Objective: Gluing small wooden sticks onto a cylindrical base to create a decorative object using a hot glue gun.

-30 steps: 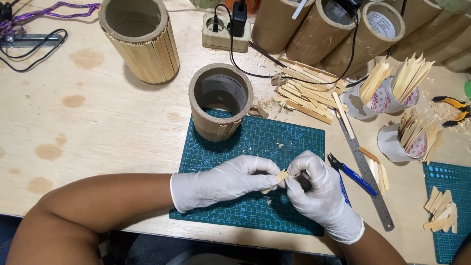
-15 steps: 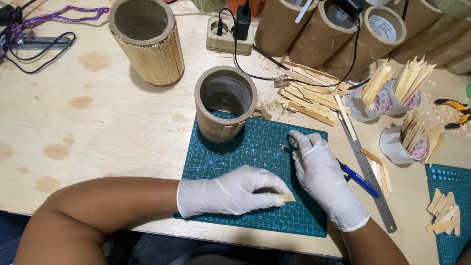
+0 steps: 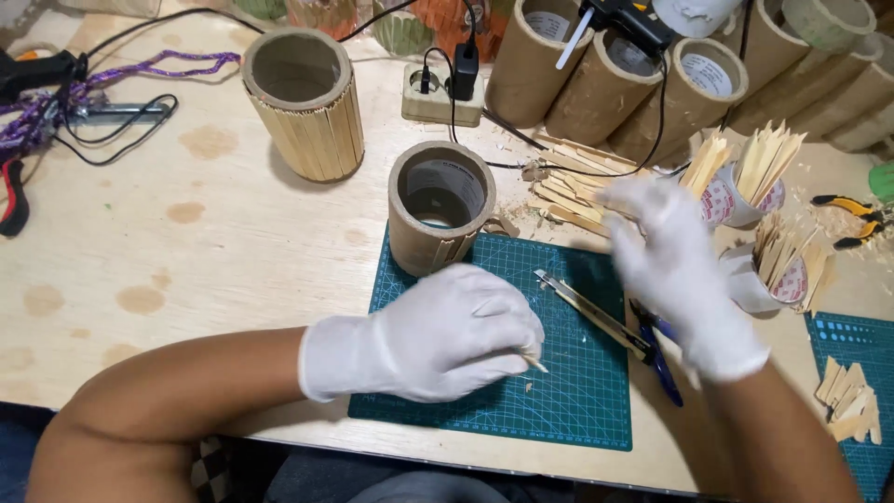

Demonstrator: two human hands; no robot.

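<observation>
My left hand (image 3: pixel 433 337), in a white glove, rests on the green cutting mat (image 3: pixel 577 401) and pinches a small wooden stick piece (image 3: pixel 534 361). My right hand (image 3: pixel 666 265), also gloved, hangs blurred above the mat's right edge with fingers spread and nothing in it. A utility knife (image 3: pixel 587 312) lies on the mat between the hands, blue-handled pliers (image 3: pixel 663 368) beside it. A cardboard tube (image 3: pixel 440 207) with a few sticks glued to its side stands at the mat's far edge.
A tube fully clad in sticks (image 3: pixel 304 101) stands far left. Loose sticks (image 3: pixel 568 191), paper cups of sticks (image 3: pixel 745 182), several bare tubes (image 3: pixel 605 84), a power strip (image 3: pixel 445 93) with cables, and a glue gun (image 3: pixel 619 17) crowd the back. A second mat (image 3: pixel 852 373) lies right.
My right hand has left the knife on the mat and lifted up toward the cups of sticks. My left hand stayed on the mat with the stick piece.
</observation>
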